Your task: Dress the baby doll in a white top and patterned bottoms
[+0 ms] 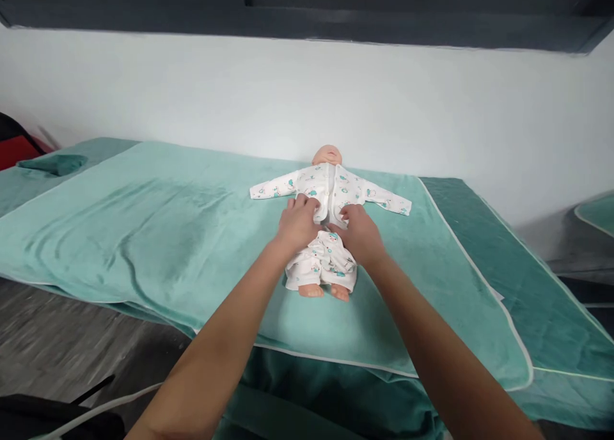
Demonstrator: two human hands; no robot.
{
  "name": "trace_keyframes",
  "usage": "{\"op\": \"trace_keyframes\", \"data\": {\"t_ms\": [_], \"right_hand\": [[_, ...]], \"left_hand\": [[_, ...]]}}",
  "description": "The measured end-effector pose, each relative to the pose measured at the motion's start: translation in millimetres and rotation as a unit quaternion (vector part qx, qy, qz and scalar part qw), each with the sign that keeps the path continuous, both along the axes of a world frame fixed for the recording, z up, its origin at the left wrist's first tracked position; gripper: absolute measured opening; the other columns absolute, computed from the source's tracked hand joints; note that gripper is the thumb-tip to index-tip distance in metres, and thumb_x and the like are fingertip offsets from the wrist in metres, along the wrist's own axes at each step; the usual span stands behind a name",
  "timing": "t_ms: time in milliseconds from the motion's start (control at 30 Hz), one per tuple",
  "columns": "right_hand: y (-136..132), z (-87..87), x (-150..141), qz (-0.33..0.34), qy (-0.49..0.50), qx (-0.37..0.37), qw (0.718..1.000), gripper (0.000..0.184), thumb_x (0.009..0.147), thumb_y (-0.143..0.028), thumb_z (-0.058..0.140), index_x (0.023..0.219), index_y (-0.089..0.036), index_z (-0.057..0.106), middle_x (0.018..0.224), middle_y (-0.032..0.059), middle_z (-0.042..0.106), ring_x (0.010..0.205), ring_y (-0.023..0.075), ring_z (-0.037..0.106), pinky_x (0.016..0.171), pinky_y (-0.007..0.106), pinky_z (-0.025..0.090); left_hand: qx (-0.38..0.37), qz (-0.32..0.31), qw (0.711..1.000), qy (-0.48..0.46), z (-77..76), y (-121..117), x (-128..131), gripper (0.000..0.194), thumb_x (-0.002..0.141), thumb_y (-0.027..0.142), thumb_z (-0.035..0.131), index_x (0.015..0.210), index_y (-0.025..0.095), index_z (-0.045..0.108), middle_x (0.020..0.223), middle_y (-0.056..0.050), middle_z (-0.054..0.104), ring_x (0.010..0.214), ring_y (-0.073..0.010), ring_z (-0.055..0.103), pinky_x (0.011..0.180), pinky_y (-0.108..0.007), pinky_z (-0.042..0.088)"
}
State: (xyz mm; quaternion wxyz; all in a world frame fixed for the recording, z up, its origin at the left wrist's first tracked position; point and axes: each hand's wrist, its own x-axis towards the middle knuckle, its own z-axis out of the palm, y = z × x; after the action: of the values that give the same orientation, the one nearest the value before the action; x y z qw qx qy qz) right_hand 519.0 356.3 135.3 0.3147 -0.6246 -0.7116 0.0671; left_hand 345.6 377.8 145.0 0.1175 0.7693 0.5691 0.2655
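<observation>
A baby doll (327, 155) lies on its back on a light green blanket, its head towards the wall and its bare feet towards me. It wears a white printed jacket (352, 185) with sleeves spread wide, and matching white trousers (320, 264). My left hand (298, 224) is closed at the jacket's lower edge on the left, its thumb by the trouser waist. Opposite it, my right hand (359, 233) has bent fingers at the jacket's right lower edge, thumb also at the waist. The jacket's front edges lie slightly apart. My hands partly hide the doll's waist.
The light green blanket (182, 203) covers much of a bed with a darker green cover (537, 286). Behind stands a white wall (192, 94) below a dark window frame (384, 18). A pale cable (115, 403) runs at lower left.
</observation>
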Motion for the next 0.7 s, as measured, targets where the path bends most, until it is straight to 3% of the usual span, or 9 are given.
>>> {"op": "trace_keyframes", "data": {"t_ms": [67,167,233,333,400,467,533,567,700], "right_hand": [[5.7,0.8,-6.6,-0.005,-0.080,-0.026,0.996,0.019,0.089,-0.033,0.064,0.101,-0.020,0.056,0.105,0.0104,0.064,0.088,0.0239,0.060,0.066,0.031,0.037],[9.2,5.5,-14.6,-0.009,-0.122,-0.030,0.992,0.010,0.097,-0.029,0.051,0.095,-0.020,0.056,0.100,0.0103,0.066,0.082,0.0232,0.060,0.063,0.031,0.033],[11.1,9.0,-12.4,-0.005,-0.080,-0.018,0.997,0.014,0.097,-0.030,0.049,0.088,-0.021,0.055,0.091,0.0074,0.066,0.078,0.0222,0.060,0.063,0.031,0.034],[13.9,12.2,7.4,-0.026,0.111,0.000,0.993,0.017,0.093,-0.036,0.054,0.082,-0.022,0.053,0.072,-0.0003,0.061,0.064,0.0175,0.060,0.063,0.029,0.039],[13.7,11.2,31.4,-0.063,0.264,0.021,0.962,0.019,0.089,-0.040,0.056,0.082,-0.023,0.052,0.064,-0.0042,0.056,0.054,0.0144,0.057,0.058,0.027,0.041],[10.2,5.8,61.1,-0.117,0.360,0.042,0.925,0.021,0.086,-0.042,0.057,0.082,-0.022,0.053,0.059,-0.0058,0.053,0.050,0.0134,0.054,0.051,0.025,0.040],[3.9,-4.5,91.4,-0.191,0.383,0.037,0.903,0.020,0.084,-0.040,0.057,0.080,-0.021,0.054,0.055,-0.0057,0.052,0.049,0.0132,0.051,0.050,0.025,0.040],[0.3,-11.1,104.7,-0.234,0.370,0.024,0.899,0.020,0.083,-0.040,0.057,0.078,-0.021,0.055,0.053,-0.0053,0.051,0.049,0.0135,0.049,0.051,0.026,0.040],[-10.8,-35.8,132.8,-0.315,0.225,-0.002,0.922,0.020,0.082,-0.039,0.061,0.081,-0.019,0.059,0.061,0.0000,0.059,0.056,0.0171,0.053,0.064,0.033,0.043]], "left_hand": [[0.020,0.010,0.996,0.081,1.3,-0.6,6.7,0.029,0.083,0.024,0.069,0.111,0.021,0.060,0.125,-0.013,0.057,0.117,-0.0334,0.051,0.090,-0.044,0.049],[0.062,0.016,0.993,0.101,-0.9,-1.5,8.3,0.012,0.094,0.026,0.054,0.103,0.021,0.059,0.119,-0.013,0.060,0.112,-0.0307,0.054,0.085,-0.041,0.048],[0.081,0.025,0.995,0.046,-4.2,1.2,3.5,0.012,0.098,0.026,0.047,0.095,0.020,0.058,0.108,-0.012,0.063,0.102,-0.0276,0.057,0.081,-0.038,0.047],[0.097,0.081,0.981,-0.144,-12.5,10.5,-12.2,0.016,0.099,0.029,0.047,0.087,0.021,0.053,0.085,-0.006,0.061,0.080,-0.0206,0.057,0.074,-0.034,0.045],[0.104,0.147,0.932,-0.313,-21.1,17.4,-26.8,0.018,0.099,0.033,0.048,0.086,0.022,0.051,0.078,-0.002,0.057,0.072,-0.0165,0.055,0.069,-0.030,0.045],[0.087,0.214,0.852,-0.469,-32.4,23.1,-42.2,0.020,0.099,0.037,0.048,0.086,0.022,0.049,0.079,0.000,0.056,0.070,-0.0137,0.055,0.065,-0.026,0.046],[0.034,0.246,0.781,-0.573,-45.1,26.7,-55.8,0.021,0.098,0.039,0.048,0.086,0.021,0.047,0.081,0.000,0.057,0.068,-0.0119,0.056,0.061,-0.024,0.048],[0.007,0.249,0.758,-0.603,-51.4,27.9,-61.3,0.021,0.098,0.038,0.048,0.086,0.021,0.047,0.081,0.000,0.058,0.066,-0.0112,0.057,0.061,-0.024,0.049],[-0.037,0.224,0.746,-0.626,-69.0,30.7,-73.5,0.018,0.098,0.035,0.047,0.088,0.021,0.046,0.082,0.000,0.060,0.063,-0.0094,0.058,0.060,-0.024,0.052]]}}
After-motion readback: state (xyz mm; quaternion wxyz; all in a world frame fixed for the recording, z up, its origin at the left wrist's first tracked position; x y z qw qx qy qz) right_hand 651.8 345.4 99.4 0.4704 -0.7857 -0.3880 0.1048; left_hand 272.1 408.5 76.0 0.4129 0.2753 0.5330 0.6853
